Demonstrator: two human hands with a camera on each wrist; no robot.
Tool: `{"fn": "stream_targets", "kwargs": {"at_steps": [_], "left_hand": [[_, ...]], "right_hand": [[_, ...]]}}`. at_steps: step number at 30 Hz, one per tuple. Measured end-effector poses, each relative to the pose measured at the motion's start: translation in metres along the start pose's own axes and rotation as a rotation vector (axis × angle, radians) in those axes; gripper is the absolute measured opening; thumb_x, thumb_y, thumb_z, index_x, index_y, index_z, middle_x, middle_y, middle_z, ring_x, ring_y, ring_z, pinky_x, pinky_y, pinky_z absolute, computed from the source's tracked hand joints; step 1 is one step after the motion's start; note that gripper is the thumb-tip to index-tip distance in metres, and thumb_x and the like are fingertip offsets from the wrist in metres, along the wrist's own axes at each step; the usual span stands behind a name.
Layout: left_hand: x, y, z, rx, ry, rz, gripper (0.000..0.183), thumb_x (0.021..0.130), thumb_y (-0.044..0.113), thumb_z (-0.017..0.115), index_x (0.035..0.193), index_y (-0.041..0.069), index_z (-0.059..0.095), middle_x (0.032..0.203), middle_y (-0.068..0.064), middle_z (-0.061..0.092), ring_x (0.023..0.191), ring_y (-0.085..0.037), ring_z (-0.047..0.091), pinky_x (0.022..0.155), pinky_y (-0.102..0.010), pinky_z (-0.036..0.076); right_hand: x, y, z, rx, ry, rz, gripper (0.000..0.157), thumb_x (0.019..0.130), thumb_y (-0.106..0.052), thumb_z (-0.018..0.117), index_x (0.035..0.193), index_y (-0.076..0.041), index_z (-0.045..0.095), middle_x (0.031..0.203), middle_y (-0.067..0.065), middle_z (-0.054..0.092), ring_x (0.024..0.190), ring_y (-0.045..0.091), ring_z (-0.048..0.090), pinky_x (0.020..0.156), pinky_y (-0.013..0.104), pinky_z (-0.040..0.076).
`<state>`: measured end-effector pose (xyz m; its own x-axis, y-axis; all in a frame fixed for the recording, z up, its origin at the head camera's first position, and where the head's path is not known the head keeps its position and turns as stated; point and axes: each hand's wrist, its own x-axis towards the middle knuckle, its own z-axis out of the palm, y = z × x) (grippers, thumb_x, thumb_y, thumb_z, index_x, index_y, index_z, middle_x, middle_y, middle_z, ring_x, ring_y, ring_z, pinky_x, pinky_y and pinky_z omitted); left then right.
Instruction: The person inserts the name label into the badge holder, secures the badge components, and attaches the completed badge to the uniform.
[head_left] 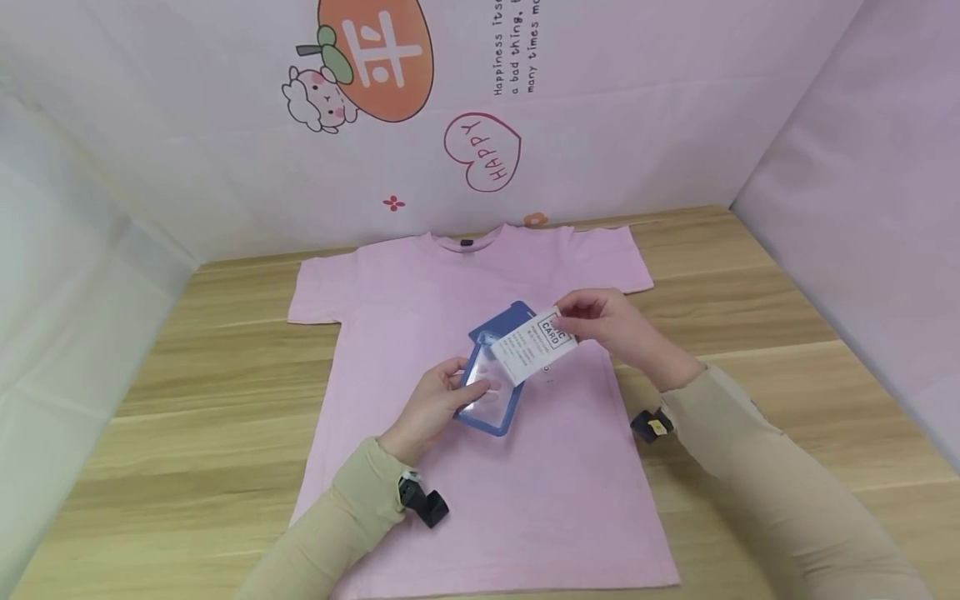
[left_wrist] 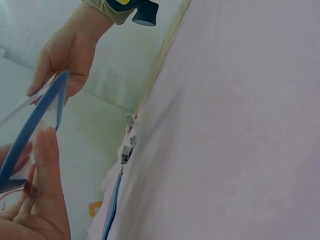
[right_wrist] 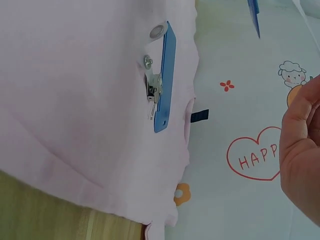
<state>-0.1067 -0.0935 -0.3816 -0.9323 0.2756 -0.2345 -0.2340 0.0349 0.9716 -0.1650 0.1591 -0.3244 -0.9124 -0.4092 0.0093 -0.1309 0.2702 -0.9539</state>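
Observation:
A pink T-shirt (head_left: 420, 292) lies flat, front up, on the wooden table (head_left: 750, 275). Over its chest my left hand (head_left: 438, 404) grips a clear badge holder with a blue frame (head_left: 486, 421) by its lower left edge. My right hand (head_left: 603, 323) pinches a white printed card (head_left: 534, 348) whose lower end sits at the holder's top opening. The left wrist view shows the holder's blue edge (left_wrist: 35, 125) between my left hand's fingers (left_wrist: 42, 195) and my right hand (left_wrist: 67, 55). A blue strap with a metal clip (right_wrist: 164, 75) lies against the shirt (right_wrist: 75, 75).
Pale cloth walls with a "HAPPY" heart (head_left: 483, 154) and a cartoon print close in the table at the back and both sides. Black wrist cameras (head_left: 423, 500) sit on both beige sleeves. Bare wood (head_left: 210, 367) flanks the shirt.

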Motion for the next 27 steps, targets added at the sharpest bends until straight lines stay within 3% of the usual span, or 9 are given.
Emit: {"fn": "stream_targets", "kwargs": {"at_steps": [10,15,21,27], "left_hand": [[-0.003,0.002,0.000,-0.017,-0.051,0.045,0.027,0.099,0.015,0.047,0.117,-0.005,0.050,0.108,-0.021,0.068,0.093,-0.020,0.070,0.084,-0.038,0.056],[-0.002,0.001,-0.001,-0.039,-0.075,0.055,0.031,0.102,0.017,0.040,0.118,-0.008,0.048,0.112,-0.026,0.065,0.093,-0.017,0.070,0.084,-0.036,0.056],[0.001,0.001,0.000,-0.079,-0.097,0.037,0.034,0.103,0.018,0.036,0.120,-0.010,0.047,0.110,-0.026,0.066,0.086,-0.014,0.070,0.082,-0.034,0.057],[0.002,0.002,0.002,-0.107,-0.077,0.015,0.034,0.103,0.018,0.036,0.120,-0.009,0.048,0.094,-0.013,0.072,0.079,-0.012,0.071,0.075,-0.028,0.058]], "right_hand": [[0.005,0.008,-0.002,-0.098,-0.015,-0.008,0.020,0.085,0.003,0.063,0.103,0.011,0.063,0.080,0.002,0.063,0.068,0.005,0.057,0.060,0.019,0.052],[0.006,0.007,-0.001,-0.194,-0.015,-0.032,0.019,0.085,-0.003,0.067,0.102,0.006,0.065,0.085,0.009,0.063,0.069,0.008,0.056,0.059,0.020,0.052],[0.008,0.003,0.003,-0.246,-0.009,-0.033,0.019,0.083,-0.004,0.070,0.101,0.003,0.068,0.084,0.009,0.062,0.073,0.014,0.054,0.058,0.022,0.051],[0.009,-0.002,0.009,-0.283,-0.021,-0.068,0.019,0.081,-0.005,0.072,0.099,0.001,0.069,0.083,0.009,0.064,0.075,0.016,0.053,0.057,0.017,0.045]]}}
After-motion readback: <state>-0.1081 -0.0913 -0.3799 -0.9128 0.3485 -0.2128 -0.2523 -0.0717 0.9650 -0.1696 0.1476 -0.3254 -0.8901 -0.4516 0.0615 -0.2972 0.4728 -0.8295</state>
